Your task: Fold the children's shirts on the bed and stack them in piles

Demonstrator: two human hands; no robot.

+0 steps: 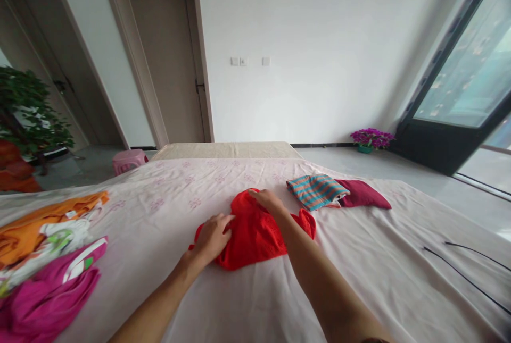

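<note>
Forearms (325, 284) nearest; red garment (251, 244) lies under left grip (214, 234), spread; and right grip (266, 199), whose closure I cannot tell.

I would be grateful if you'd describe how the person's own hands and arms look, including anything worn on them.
The left hand and right hand are ungloved, with no rings that I can make out. The left forearm and right forearm show no sleeves or markings. A dark sliver at the bottom edge is too small to identify.
</note>
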